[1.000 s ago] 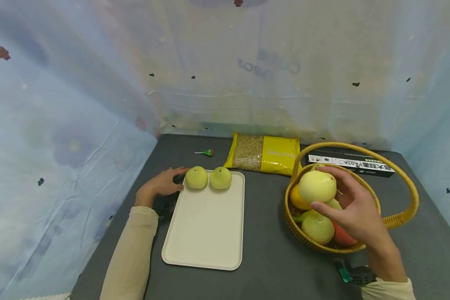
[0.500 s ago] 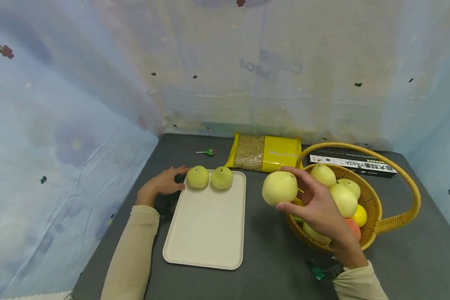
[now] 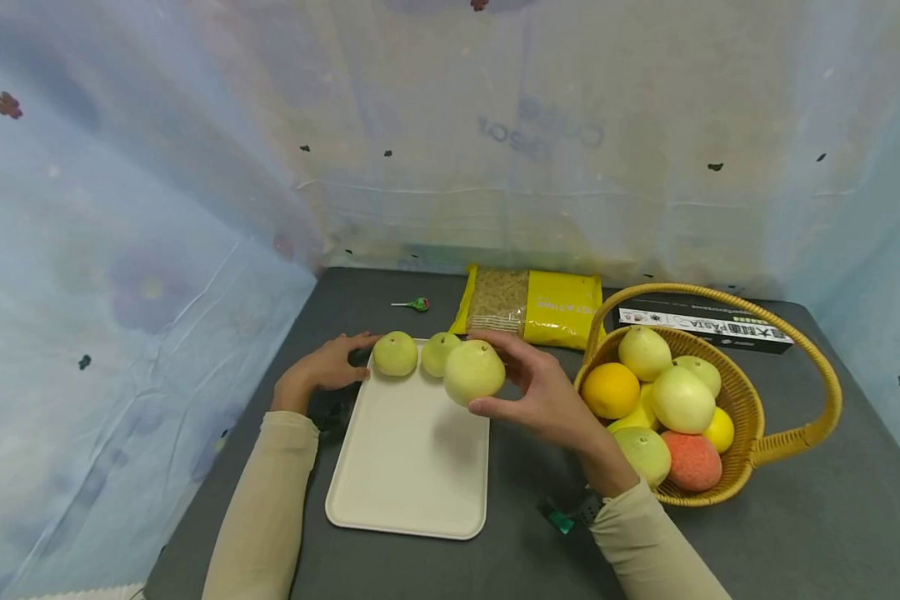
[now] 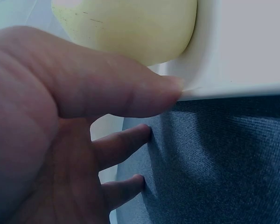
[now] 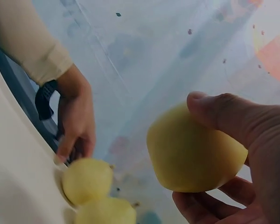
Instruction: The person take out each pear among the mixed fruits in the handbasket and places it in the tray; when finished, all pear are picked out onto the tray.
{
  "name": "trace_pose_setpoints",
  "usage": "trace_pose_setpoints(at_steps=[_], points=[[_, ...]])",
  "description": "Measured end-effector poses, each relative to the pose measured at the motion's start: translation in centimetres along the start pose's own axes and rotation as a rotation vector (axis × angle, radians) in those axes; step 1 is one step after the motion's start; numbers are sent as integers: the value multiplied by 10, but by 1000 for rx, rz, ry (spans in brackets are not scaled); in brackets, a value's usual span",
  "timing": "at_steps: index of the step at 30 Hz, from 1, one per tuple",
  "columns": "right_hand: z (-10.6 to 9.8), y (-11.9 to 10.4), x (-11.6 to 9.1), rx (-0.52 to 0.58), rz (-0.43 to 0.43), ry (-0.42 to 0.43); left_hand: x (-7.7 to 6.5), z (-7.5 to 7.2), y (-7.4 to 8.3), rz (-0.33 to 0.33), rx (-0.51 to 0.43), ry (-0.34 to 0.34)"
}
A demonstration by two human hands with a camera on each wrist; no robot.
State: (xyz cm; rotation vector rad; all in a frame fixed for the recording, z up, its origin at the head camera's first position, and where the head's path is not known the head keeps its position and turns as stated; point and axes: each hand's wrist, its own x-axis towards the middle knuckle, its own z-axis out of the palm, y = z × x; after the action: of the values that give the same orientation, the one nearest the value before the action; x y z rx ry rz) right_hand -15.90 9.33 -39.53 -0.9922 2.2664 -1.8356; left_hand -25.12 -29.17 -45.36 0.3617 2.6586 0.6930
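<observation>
My right hand (image 3: 543, 392) holds a yellow-green pear (image 3: 474, 373) above the right side of the cream tray (image 3: 412, 467). In the right wrist view, the thumb lies on one side of this pear (image 5: 191, 151) and fingers on the other. Two similar pears sit side by side at the tray's far end: a left pear (image 3: 394, 353) and a right pear (image 3: 437, 350), partly hidden behind the held one. My left hand (image 3: 330, 365) rests at the tray's far left corner. The left wrist view shows its thumb (image 4: 130, 91) touching the rim, with straight fingertips on the dark table.
A wicker basket (image 3: 746, 425) with a tall handle stands at the right, holding pears, an orange (image 3: 610, 390), a red fruit (image 3: 692, 461) and other fruit. Behind lie a yellow pasta bag (image 3: 562, 308), a black pasta box (image 3: 705, 323) and a lollipop (image 3: 417, 305).
My right hand has carried the pear left from over the basket to above the tray, uncovering the basket's fruit. The left hand has stayed at the tray corner.
</observation>
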Motion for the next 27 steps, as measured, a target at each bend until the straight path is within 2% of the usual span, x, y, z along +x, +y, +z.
trace_pose_setpoints(at_steps=[9,17,23,27], points=[[34,13,35,19,-23,-54,1,-4,-2,1,14,11],[63,25,61,27,-34,-115,2,0,-5,-6,8,16],[88,49,73,89,10,-141,1,0,-5,14,14,17],[102,63,75,76,28,-162,1,1,-4,14,19,18]])
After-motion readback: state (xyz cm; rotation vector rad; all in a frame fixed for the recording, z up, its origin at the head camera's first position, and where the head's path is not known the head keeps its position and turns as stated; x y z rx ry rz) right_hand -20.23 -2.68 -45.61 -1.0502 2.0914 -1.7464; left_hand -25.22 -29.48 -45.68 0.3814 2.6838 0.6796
